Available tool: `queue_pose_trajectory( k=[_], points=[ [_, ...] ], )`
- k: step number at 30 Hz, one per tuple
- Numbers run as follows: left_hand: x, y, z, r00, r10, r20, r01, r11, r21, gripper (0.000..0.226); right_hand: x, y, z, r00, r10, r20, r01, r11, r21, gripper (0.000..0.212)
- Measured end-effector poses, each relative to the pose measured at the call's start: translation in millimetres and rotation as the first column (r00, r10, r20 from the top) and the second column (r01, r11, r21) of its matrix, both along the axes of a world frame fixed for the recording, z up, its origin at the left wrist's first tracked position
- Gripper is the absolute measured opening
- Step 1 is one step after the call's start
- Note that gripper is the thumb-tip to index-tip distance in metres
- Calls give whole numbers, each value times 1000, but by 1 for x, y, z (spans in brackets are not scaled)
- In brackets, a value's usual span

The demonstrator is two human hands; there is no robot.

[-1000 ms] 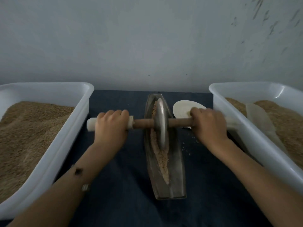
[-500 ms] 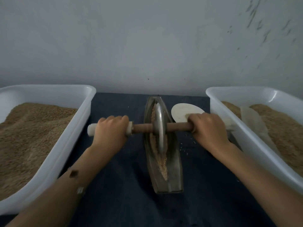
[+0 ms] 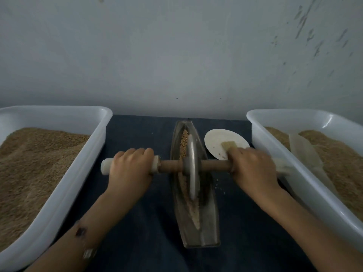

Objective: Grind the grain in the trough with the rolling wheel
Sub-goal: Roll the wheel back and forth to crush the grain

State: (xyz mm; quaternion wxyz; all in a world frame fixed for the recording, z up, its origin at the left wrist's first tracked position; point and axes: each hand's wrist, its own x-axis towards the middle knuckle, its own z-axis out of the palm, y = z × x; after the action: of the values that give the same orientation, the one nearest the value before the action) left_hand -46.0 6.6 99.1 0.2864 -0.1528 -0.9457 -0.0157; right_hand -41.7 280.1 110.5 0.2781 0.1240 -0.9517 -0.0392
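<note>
My left hand (image 3: pixel 130 167) and right hand (image 3: pixel 253 169) each clench an end of the axle (image 3: pixel 214 166), fingers wrapped round. Rolling wheel (image 3: pixel 192 169) stands upright mid-trough (image 3: pixel 208 232), grain (image 3: pixel 193 213) beneath it. White dish (image 3: pixel 218 141) at 1 o'clock; grain-filled tubs at 9 (image 3: pixel 64 193) and 3 (image 3: pixel 306 185).

Dim, soft picture (edges bowed)

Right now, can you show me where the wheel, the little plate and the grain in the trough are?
wheel (image 3: pixel 192 169), head view, metal disc face.
plate (image 3: pixel 220 138), head view, bare white top.
grain (image 3: pixel 184 143), head view, far heap in the trough.
</note>
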Motion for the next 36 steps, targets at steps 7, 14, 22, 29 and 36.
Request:
queue_pose_trajectory(
  k=[7,14,22,29,36],
  points=[
    [-72,10,16,954,216,206,-205,976,-76,10,-93,-6,6,977,-175,118,168,983,67,18],
    [-68,10,17,952,227,204,-207,971,-119,13,-78,-5,-2,987,-160,22,159,986,41,23],
    [29,-8,18,989,10,150,2,996,-84,34,28,4,11,1000,25,13,-25,1000,-5,25],
    [56,-11,29,993,-67,98,75,994,-83,38,58,13,18,978,-56,200,56,998,5,25],
    [-23,-3,-5,989,125,83,-130,990,56,30,-36,-3,7,992,-118,36,115,991,71,23]
  ],
)
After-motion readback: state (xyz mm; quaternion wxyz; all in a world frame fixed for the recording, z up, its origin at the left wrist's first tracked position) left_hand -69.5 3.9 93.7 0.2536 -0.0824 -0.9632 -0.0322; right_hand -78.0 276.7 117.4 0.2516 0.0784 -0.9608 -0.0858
